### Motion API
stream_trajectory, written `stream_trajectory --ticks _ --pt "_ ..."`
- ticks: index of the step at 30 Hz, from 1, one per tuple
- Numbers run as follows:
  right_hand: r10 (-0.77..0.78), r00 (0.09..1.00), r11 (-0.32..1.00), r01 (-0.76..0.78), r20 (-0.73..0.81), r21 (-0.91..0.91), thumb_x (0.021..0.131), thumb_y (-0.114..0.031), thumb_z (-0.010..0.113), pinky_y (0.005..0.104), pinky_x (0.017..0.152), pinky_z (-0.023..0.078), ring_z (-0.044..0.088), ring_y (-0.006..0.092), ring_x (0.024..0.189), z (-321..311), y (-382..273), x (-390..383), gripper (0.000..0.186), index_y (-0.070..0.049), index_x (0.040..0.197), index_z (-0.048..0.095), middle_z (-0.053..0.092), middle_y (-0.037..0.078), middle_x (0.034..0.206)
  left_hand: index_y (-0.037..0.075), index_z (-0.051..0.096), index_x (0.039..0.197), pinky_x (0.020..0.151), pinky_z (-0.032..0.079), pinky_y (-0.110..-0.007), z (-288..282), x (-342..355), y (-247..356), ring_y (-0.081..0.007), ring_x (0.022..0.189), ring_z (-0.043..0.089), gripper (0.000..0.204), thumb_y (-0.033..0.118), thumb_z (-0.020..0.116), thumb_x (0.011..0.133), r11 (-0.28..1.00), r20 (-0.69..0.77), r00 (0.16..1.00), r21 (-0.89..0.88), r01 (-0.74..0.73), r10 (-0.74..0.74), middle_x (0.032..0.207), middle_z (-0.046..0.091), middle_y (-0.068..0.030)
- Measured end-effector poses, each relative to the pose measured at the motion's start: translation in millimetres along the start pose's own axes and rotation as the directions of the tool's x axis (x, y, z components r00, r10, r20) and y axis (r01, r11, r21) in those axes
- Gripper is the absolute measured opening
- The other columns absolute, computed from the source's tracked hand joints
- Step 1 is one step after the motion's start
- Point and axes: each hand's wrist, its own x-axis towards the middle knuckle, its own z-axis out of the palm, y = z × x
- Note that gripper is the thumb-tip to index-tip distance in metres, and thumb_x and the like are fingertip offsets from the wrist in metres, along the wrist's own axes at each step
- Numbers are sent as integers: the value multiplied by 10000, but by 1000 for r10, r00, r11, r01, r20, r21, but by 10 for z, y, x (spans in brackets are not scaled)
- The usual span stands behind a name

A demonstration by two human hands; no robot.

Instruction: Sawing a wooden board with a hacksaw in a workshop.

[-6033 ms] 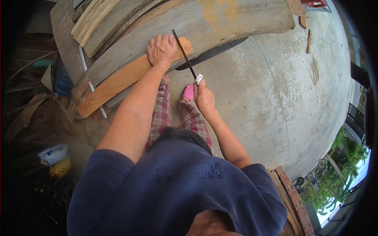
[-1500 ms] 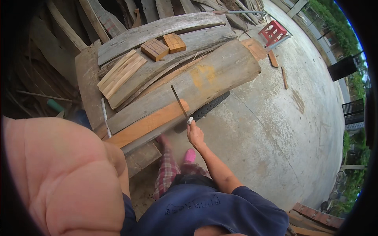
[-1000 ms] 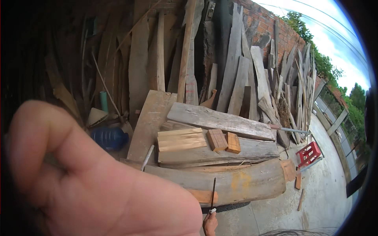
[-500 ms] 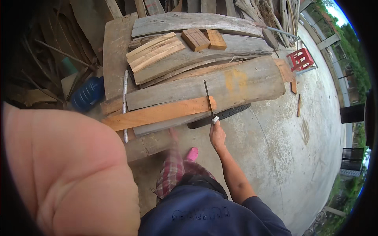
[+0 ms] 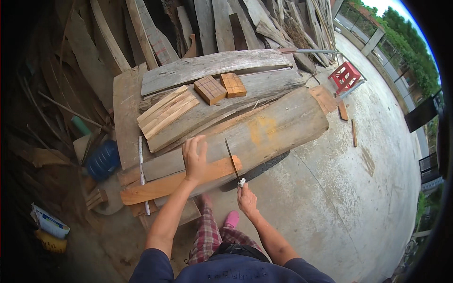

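My right hand (image 5: 247, 199) is closed round the pale handle of a narrow-bladed handsaw (image 5: 231, 156). The dark blade slants up and away across the right end of an orange-brown board (image 5: 160, 188); whether its teeth bite into the wood is too small to tell. That board lies on top of wide grey planks (image 5: 288, 118). My left hand (image 5: 194, 158) hovers over or just touches the board's middle, its fingers apart and slightly bent, holding nothing. A white measuring stick (image 5: 141, 174) lies near the board's left end, partly beneath it.
Behind lie pale wood strips (image 5: 167, 111) and two wood blocks (image 5: 210, 89). A tyre (image 5: 266, 170) shows under the planks. My pink slipper (image 5: 231, 219) is on the concrete floor. A blue plastic jug (image 5: 104, 160) stands left, a red stool (image 5: 344, 77) at far right.
My left hand has swung from close before the camera, at the left, forward to the board. My right hand keeps the handsaw at the board's right end. The view has shifted.
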Motion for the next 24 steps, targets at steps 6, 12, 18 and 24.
stream_trajectory --ticks 6,12,18,24 --pt "-2 1000 1000 2 27 23 987 -258 460 574 609 459 597 484 704 -7 52 -12 231 -29 988 427 620 280 782 127 645 1014 860 408 -423 849 -559 -697 -311 949 538 207 290 558 921 881 218 968 473 3 -121 991 609 -73" --pt "46 999 999 -46 18 22 984 -228 463 569 626 464 602 481 724 76 -103 237 203 -28 975 434 621 266 817 84 652 864 809 414 -457 1085 -571 -634 -318 919 553 320 344 486 949 823 244 943 565 53 -228 935 608 -113" --pt "27 999 1000 -27 18 4 987 -235 465 548 622 483 618 463 722 171 46 113 214 -22 978 443 632 257 829 73 667 866 821 414 -464 1120 -591 -724 -326 931 553 394 368 427 969 755 218 934 651 76 -282 939 617 -127" --pt "22 998 999 -24 58 33 985 -224 465 558 635 476 614 467 725 45 -64 297 209 -16 980 447 637 252 824 69 680 887 840 410 -466 1145 -558 -600 -327 952 552 418 369 404 979 719 246 917 693 61 -314 963 625 -127"
